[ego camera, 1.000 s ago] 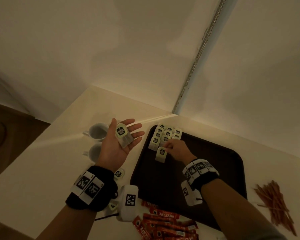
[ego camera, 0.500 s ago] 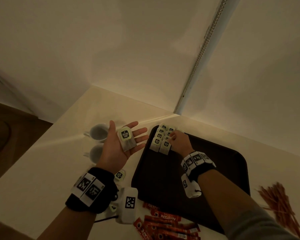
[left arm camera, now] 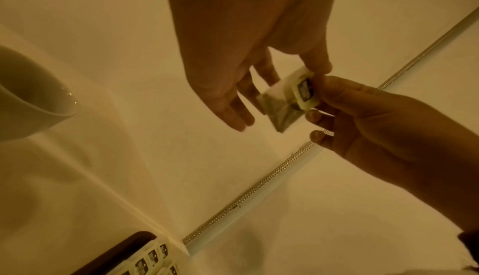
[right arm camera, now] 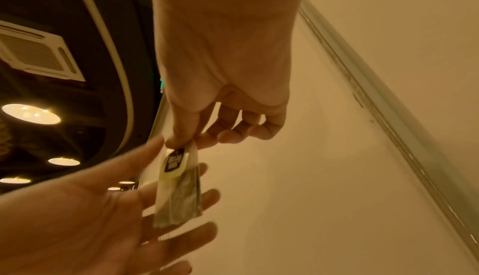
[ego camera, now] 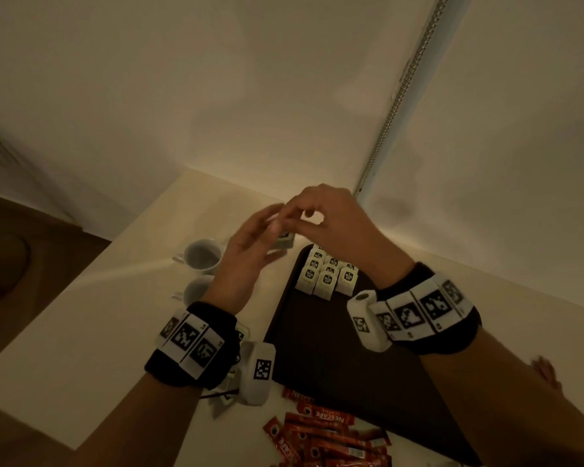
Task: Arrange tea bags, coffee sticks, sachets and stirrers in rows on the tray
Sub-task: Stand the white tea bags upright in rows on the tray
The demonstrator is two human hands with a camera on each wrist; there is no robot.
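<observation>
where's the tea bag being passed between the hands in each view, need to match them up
Head: tea bag left of centre, mostly hidden between the left hand and right hand, beyond the tray.
Left wrist: right of centre, at the right hand's fingertips.
Right wrist: lower centre, hanging from the right hand's pinch.
Shared landmark: the beaded metal strip on the wall, in all three views.

Right hand (ego camera: 331,217) fingers pinched (thumb to forefinger); left hand (ego camera: 250,244) flat, open.
</observation>
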